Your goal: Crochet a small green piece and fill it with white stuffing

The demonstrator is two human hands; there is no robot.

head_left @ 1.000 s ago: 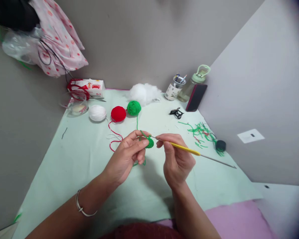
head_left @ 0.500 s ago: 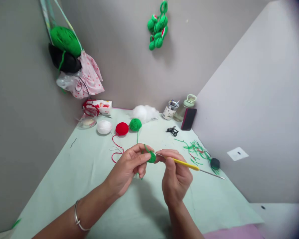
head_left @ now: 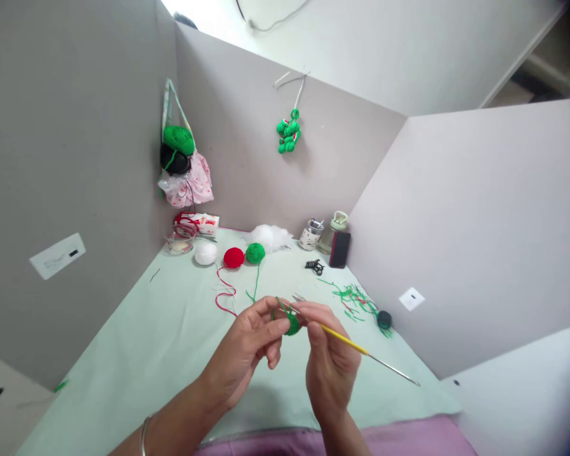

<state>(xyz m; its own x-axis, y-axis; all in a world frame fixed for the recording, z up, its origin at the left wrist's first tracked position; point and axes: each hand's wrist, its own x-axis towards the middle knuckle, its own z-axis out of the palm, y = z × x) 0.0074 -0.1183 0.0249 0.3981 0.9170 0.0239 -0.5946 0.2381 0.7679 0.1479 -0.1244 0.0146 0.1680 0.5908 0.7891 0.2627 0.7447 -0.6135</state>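
Between thumb and fingers, my left hand pinches a small round piece of green crochet work. Green yarn runs over its raised index finger. My right hand is closed around a crochet hook with a yellow grip, its metal rear end pointing down to the right. The hook's front tip is at the top edge of the green piece, partly hidden by fingers and yarn. Beyond the hands lies a green yarn ball, a strand trailing from it toward my left hand.
A red yarn ball and a white yarn ball lie at the back left, near white stuffing. At the right are a black claw clip, a phone, green yarn scraps and a black round object.
The head view has tilted up and shows more wall above. Both hands appear lower in the picture, still holding the green piece and the hook.
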